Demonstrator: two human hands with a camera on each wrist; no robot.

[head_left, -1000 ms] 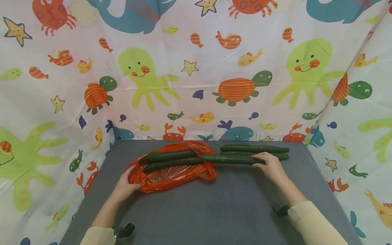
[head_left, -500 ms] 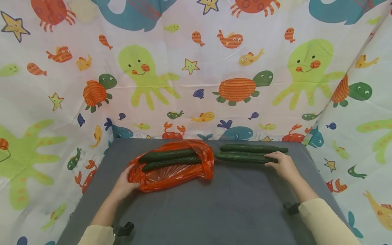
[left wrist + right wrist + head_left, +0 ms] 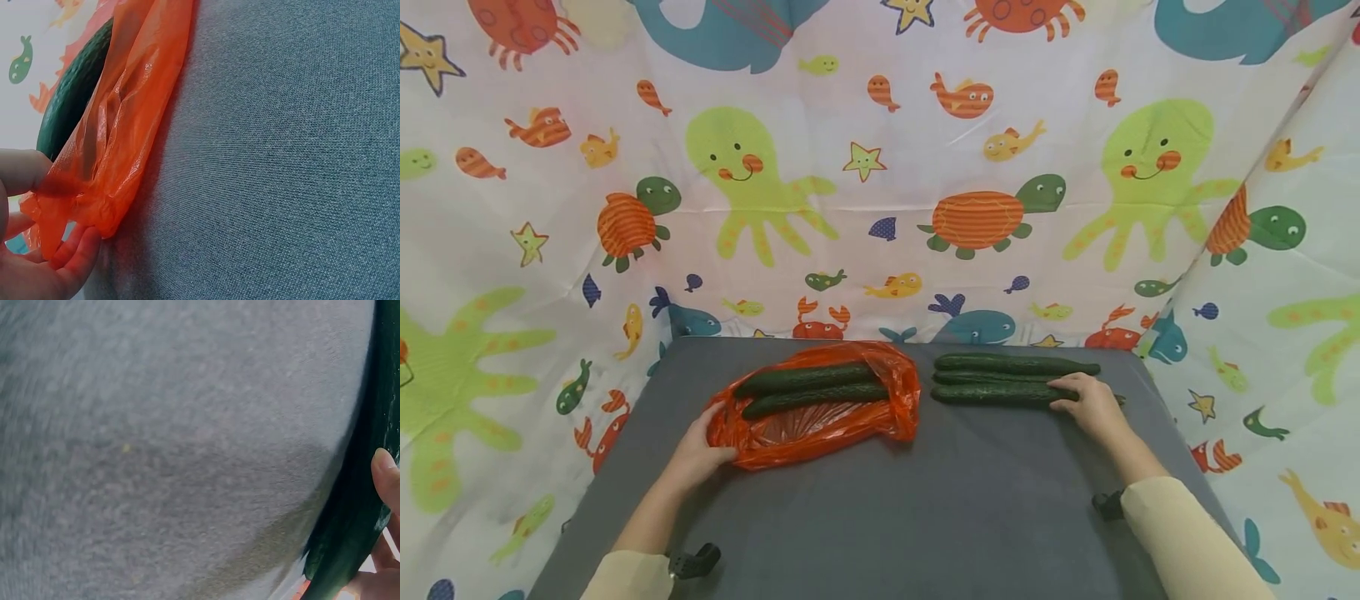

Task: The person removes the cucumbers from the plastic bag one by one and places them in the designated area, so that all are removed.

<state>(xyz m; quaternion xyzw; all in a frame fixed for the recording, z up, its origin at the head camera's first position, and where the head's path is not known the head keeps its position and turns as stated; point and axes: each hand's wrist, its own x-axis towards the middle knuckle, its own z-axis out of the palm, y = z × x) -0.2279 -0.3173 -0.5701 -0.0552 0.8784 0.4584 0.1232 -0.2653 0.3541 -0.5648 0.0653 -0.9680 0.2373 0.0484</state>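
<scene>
An orange-red plastic bag (image 3: 820, 448) lies on the left half of the table, with two dark green cucumbers (image 3: 805, 380) showing inside it. My left hand (image 3: 698, 454) grips its left end; in the left wrist view the thin plastic (image 3: 134, 125) is bunched between thumb and fingers. On the right, my right hand (image 3: 1090, 406) holds a cucumber (image 3: 992, 393) near its right end. In the right wrist view the thumb (image 3: 387, 478) presses one side of that cucumber (image 3: 356, 544), fingers on the other. Two more cucumbers (image 3: 1011, 363) lie right behind it, roughly parallel.
The grey cloth-covered table (image 3: 910, 517) stretches in front of both hands. A white curtain printed with sea animals (image 3: 850, 208) rises along the table's back edge and at both sides. A dark wrist device (image 3: 696, 561) sits by each sleeve.
The held cucumber has come away from the bag's right end and moved right, and now lies in front of the other two. My left hand keeps its grip on the bag.
</scene>
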